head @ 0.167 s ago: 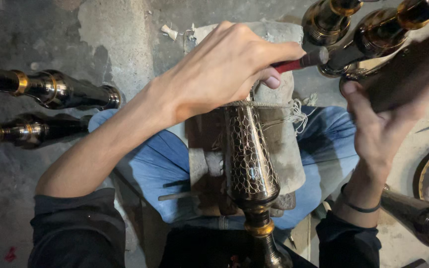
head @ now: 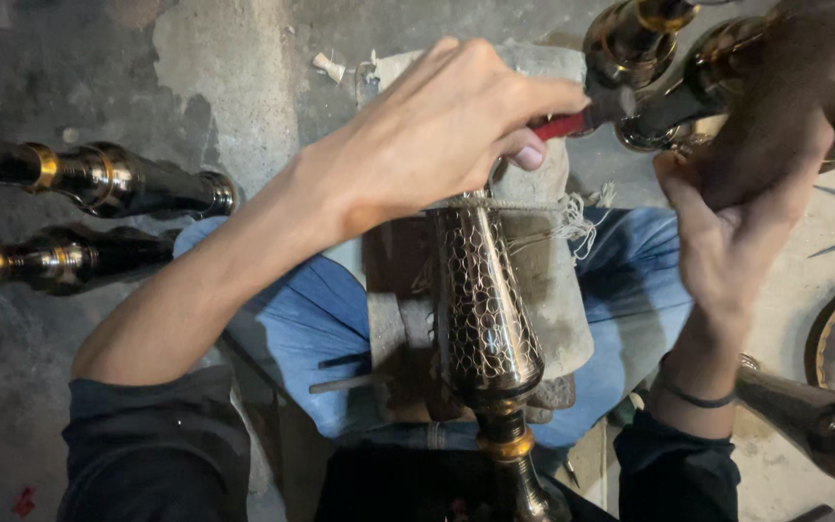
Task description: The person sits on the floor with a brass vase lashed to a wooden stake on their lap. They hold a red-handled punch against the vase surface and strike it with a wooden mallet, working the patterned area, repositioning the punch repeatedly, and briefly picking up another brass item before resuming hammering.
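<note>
Head view: vase (head: 483, 309) between crowded hands.

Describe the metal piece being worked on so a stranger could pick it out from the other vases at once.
Start at the person's blue-trousered lap, where a grey padded cloth lies. On it rests a tapered dark metal vase with a gold collar, just below the left hand. Unlike the smooth vases on the floor, its body carries an engraved scale-like pattern.

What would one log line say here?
left hand: grips red-handled tool | right hand: holds dark block | patterned metal vase: on lap
</note>
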A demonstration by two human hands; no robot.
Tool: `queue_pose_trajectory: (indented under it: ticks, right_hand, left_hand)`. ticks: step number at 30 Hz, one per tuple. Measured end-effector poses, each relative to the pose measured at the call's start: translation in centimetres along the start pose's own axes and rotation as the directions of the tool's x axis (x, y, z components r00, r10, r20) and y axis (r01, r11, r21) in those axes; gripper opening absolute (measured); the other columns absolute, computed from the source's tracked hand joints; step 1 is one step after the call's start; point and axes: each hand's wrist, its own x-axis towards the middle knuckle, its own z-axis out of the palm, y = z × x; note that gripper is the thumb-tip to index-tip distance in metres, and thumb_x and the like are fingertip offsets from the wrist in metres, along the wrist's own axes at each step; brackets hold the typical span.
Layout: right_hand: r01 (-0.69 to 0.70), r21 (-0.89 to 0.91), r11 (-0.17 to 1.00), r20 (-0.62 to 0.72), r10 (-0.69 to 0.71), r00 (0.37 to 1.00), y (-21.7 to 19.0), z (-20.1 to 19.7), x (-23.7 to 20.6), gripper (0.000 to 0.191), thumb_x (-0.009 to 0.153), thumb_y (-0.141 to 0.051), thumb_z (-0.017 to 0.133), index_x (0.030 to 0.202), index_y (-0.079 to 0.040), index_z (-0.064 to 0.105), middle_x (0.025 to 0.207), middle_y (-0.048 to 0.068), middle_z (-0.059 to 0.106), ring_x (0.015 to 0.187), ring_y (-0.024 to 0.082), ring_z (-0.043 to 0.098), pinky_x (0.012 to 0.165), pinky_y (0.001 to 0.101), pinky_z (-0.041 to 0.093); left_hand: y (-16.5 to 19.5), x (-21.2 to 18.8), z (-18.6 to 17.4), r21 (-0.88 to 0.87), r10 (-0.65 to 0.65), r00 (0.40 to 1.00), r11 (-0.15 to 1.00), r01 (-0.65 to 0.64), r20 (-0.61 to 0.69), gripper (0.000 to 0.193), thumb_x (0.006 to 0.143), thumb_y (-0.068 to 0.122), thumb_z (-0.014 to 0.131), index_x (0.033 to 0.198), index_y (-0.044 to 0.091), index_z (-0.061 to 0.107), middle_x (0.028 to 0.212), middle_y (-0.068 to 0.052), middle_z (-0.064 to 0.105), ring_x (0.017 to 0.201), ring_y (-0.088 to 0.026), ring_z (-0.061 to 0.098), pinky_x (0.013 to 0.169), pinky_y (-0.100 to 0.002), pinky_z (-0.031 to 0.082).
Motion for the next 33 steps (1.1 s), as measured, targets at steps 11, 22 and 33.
queue_pose_trajectory:
  ticks: [11, 22, 33]
  right_hand:
    - [-0.174, 0.149, 0.973, 0.008, 0.175, 0.985, 0.3, 1.4, -2.1, 0.074, 0.094, 0.018, 0.076, 0.153, -0.003, 0.038, 0.128, 0.021, 0.064, 0.114, 0.029, 0.065, 0.099, 0.0397, 0.059]
    - [-0.222, 0.295, 0.929, -0.233, 0.295, 0.926, 3.3, -0.4, -4.8, 0.070, 0.106, 0.013, 0.073, 0.158, 0.000, 0.028, 0.116, 0.012, 0.060, 0.097, 0.018, 0.065, 0.090, 0.0294, 0.056]
    - [-0.127, 0.398, 0.908, -0.160, 0.205, 0.966, -0.1, 0.4, -2.0, 0.061, 0.108, 0.011, 0.069, 0.155, 0.001, 0.031, 0.127, 0.012, 0.055, 0.105, 0.015, 0.059, 0.093, 0.0256, 0.055]
  left_hand:
    - [0.0, 0.3, -0.7, 0.018, 0.061, 0.998, 0.998, -0.062, 0.035, 0.038, 0.084, -0.002, 0.075, 0.121, 0.001, 0.071, 0.084, -0.023, 0.072, 0.082, -0.033, 0.076, 0.066, -0.043, 0.058]
    - [-1.0, -0.2, -0.3, 0.072, 0.198, 0.980, 0.977, -0.199, 0.022, 0.040, 0.089, -0.001, 0.075, 0.128, 0.002, 0.070, 0.094, -0.021, 0.075, 0.083, -0.033, 0.076, 0.069, -0.042, 0.060]
    - [-2.0, -1.0, 0.4, 0.137, 0.288, 0.958, 0.949, -0.285, -0.003, 0.045, 0.085, -0.008, 0.071, 0.128, 0.006, 0.071, 0.100, -0.013, 0.078, 0.083, -0.026, 0.077, 0.071, -0.037, 0.063]
